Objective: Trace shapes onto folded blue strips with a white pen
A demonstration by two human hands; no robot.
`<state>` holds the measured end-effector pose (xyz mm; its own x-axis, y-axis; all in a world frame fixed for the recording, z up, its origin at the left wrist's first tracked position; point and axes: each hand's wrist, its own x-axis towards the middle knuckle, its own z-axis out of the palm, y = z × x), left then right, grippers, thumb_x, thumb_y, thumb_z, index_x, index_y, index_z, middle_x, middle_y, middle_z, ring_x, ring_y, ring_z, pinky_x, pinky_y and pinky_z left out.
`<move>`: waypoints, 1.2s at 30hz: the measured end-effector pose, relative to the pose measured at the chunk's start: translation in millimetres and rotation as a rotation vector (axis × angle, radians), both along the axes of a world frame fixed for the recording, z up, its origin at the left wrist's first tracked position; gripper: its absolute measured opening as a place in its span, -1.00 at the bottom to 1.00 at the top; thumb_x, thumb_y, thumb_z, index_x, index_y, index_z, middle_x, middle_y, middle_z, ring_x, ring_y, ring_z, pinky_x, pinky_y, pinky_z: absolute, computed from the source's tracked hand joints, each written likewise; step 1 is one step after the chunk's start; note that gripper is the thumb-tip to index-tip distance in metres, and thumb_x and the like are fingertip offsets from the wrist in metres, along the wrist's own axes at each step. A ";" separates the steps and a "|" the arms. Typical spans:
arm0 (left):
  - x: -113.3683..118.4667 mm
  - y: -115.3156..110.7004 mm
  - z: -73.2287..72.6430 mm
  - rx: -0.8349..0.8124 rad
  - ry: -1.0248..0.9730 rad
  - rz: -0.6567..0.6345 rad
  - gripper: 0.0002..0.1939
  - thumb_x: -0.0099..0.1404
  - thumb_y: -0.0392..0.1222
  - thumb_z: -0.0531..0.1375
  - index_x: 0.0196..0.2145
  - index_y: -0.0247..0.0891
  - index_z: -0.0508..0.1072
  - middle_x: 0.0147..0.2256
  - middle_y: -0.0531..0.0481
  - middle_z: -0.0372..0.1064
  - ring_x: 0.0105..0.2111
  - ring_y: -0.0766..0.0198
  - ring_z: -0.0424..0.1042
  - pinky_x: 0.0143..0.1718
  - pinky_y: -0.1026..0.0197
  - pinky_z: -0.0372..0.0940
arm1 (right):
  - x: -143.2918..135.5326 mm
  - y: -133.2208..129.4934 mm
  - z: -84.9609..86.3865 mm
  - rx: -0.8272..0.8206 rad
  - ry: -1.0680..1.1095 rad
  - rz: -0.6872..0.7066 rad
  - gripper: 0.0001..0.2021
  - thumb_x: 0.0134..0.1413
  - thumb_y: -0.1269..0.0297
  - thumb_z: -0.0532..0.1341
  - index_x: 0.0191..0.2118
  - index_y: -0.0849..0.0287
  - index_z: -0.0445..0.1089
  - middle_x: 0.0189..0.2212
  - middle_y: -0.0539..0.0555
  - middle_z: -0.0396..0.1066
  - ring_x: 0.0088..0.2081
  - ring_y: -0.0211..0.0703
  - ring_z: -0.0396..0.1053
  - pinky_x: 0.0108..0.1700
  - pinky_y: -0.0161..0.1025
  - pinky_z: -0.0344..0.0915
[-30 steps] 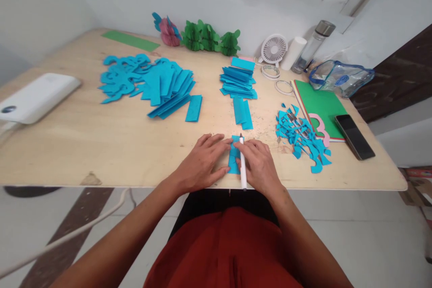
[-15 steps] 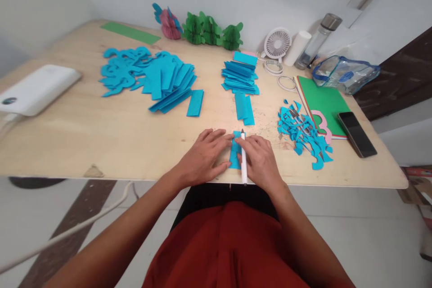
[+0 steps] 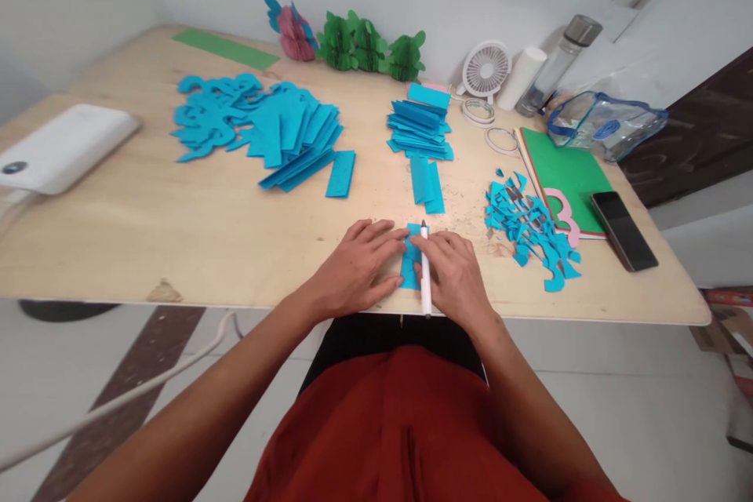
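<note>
A small blue paper strip [image 3: 410, 271] lies near the table's front edge between my hands. My left hand [image 3: 365, 263] rests on the table with fingers stretched out, its fingertips touching the strip's left edge. In my right hand [image 3: 456, 271] a white pen [image 3: 425, 274] is held against the palm side, dark tip pointing away from me. The right thumb and fingers also touch the strip's right side. Just beyond it lie two folded blue strips [image 3: 426, 184], and behind them a pile of folded blue paper pieces [image 3: 417, 129].
Cut blue shapes [image 3: 217, 114] and folded strips [image 3: 297, 129] lie at left, near a white power bank [image 3: 64, 149]. Blue scraps [image 3: 521, 216], a green sheet [image 3: 568, 180] and a phone [image 3: 623, 229] are at right. Paper figures [image 3: 358, 45], a fan [image 3: 487, 69] and a bottle [image 3: 558, 63] stand behind.
The view has shifted very slightly. Both hands, the pen and the strip keep the same position on the table.
</note>
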<state>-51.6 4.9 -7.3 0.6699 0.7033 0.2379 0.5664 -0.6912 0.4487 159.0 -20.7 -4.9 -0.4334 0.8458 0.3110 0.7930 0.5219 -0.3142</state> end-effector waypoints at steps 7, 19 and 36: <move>-1.6 1.1 -0.8 -0.011 0.014 -0.012 -0.54 0.31 -0.10 0.06 0.14 -0.25 0.29 0.20 -0.21 0.26 0.22 -0.09 0.15 0.22 -0.22 0.03 | -0.3 -0.3 1.6 -0.004 0.021 -0.006 -0.51 0.22 0.42 0.11 0.26 0.07 0.25 -0.05 0.16 0.48 0.03 0.07 0.28 0.02 0.00 0.22; -1.6 2.3 -1.0 -0.014 0.012 -0.015 -0.57 0.33 -0.19 0.00 0.13 -0.27 0.30 0.20 -0.21 0.27 0.21 -0.07 0.16 0.22 -0.20 0.03 | -0.4 -0.1 0.2 0.010 0.002 0.002 -0.51 0.21 0.46 0.10 0.25 0.08 0.26 -0.04 0.16 0.47 0.03 0.07 0.27 0.03 -0.01 0.20; -0.9 2.4 -2.3 -0.022 0.019 -0.008 -0.54 0.30 -0.13 0.05 0.13 -0.28 0.29 0.20 -0.22 0.26 0.22 -0.09 0.15 0.22 -0.20 0.02 | -0.6 -0.3 1.0 0.015 -0.003 0.006 -0.53 0.20 0.41 0.14 0.22 0.11 0.28 -0.03 0.16 0.47 0.03 0.07 0.27 0.03 -0.04 0.19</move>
<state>-52.5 7.3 -9.6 0.6800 0.7026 0.2096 0.5694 -0.6861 0.4529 158.3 -21.1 -4.0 -0.4395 0.8383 0.3227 0.7906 0.5316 -0.3041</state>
